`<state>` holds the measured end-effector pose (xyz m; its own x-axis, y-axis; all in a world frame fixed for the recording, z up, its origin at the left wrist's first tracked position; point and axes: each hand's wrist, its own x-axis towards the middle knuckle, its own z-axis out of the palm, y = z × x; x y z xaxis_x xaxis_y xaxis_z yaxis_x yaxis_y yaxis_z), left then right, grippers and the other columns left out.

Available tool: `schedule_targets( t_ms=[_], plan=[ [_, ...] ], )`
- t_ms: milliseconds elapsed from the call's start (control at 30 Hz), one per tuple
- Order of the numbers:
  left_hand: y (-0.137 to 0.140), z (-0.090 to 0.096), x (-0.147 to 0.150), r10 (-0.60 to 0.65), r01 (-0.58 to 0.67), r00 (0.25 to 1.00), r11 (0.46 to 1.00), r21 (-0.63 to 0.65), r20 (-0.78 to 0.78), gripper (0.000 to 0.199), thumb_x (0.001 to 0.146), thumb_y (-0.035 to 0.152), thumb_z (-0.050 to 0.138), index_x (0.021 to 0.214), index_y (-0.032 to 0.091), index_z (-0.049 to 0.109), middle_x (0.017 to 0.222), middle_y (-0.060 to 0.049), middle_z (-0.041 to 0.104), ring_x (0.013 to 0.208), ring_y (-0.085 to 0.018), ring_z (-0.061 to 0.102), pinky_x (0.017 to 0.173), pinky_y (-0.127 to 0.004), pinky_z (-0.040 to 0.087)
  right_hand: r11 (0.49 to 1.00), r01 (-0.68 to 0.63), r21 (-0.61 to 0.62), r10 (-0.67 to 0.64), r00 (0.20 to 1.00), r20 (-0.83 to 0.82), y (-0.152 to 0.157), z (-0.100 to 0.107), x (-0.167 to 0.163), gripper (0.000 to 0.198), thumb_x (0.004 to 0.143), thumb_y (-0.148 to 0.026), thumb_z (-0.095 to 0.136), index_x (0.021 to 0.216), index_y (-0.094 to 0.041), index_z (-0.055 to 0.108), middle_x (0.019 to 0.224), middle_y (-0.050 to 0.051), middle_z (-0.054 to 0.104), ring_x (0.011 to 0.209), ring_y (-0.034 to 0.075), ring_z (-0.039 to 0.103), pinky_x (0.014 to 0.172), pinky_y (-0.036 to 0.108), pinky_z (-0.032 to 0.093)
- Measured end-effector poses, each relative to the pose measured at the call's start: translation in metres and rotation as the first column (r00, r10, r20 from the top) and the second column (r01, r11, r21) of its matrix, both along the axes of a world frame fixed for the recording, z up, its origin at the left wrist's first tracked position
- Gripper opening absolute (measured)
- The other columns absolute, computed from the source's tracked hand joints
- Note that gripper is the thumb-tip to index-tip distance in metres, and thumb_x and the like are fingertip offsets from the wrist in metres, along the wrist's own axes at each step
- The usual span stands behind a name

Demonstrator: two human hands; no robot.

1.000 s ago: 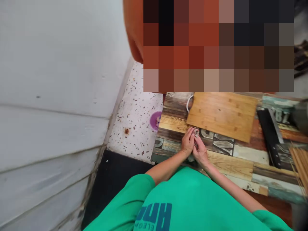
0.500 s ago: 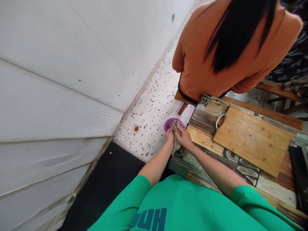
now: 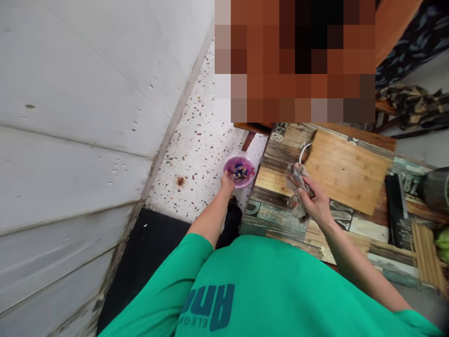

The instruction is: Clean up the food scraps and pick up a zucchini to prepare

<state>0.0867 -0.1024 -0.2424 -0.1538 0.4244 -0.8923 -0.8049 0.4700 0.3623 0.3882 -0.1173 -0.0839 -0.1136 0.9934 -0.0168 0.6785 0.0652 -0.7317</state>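
Beside the table's [image 3: 280, 220] near-left corner, the left hand [image 3: 227, 181] reaches down to the rim of a small round purple bowl [image 3: 240, 170] on the speckled terrazzo floor [image 3: 196, 159]; its fingers are together at the rim, though whether they pinch it cannot be told. Dark and yellowish scraps lie inside the bowl. Over the table the right hand [image 3: 317, 203] is clamped on a crumpled, mottled grey-brown rag [image 3: 296, 187], which hangs just above the surface. That surface is patchwork planks printed with large letters — none readable as a word. A pale bamboo cutting board [image 3: 345, 171] with a white loop lies just beyond the rag — a dark cleaver [image 3: 394, 206] and a bundle of wooden skewers [image 3: 426, 252] further right.
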Motion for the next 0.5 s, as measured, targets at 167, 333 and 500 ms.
schedule_targets(
  t_ms=[167,333,500],
  plan=[
    [-0.041,0.035,0.014,-0.113,0.114,0.993,0.988,-0.107,0.019,0.032,0.1,0.033,0.042,0.121,0.017,0.062,0.129,-0.011,0.064,0.132,-0.022,0.05,0.106,-0.034,0.043,0.987,0.16,0.004,-0.156,0.959,0.238,-0.092,-0.029,0.037,0.039,0.09,-0.033,0.047,0.12,-0.015,0.062,0.129,0.019,0.061,0.122,0.033,0.056,0.099,0.057,0.048],
    [-0.068,0.069,0.028,-0.264,0.275,0.957,0.958,-0.085,0.123,0.037,0.099,0.041,0.043,0.119,0.017,0.064,0.13,-0.014,0.064,0.131,-0.026,0.052,0.106,-0.038,0.043,0.991,0.126,-0.052,-0.103,0.942,0.321,-0.075,-0.056,-0.066,0.036,0.091,-0.02,0.042,0.116,-0.007,0.065,0.13,0.027,0.058,0.114,0.034,0.056,0.092,0.055,0.048],
    [-0.052,0.097,0.019,-0.38,0.378,0.915,0.925,0.035,0.136,0.047,0.101,0.046,0.032,0.125,0.018,0.062,0.131,-0.011,0.064,0.131,-0.027,0.052,0.107,-0.042,0.043,0.993,0.024,-0.115,0.012,0.953,0.304,-0.001,-0.052,-0.189,0.042,0.087,-0.023,0.062,0.128,-0.015,0.061,0.137,0.009,0.058,0.107,0.021,0.056,0.091,0.037,0.049]
  ],
)
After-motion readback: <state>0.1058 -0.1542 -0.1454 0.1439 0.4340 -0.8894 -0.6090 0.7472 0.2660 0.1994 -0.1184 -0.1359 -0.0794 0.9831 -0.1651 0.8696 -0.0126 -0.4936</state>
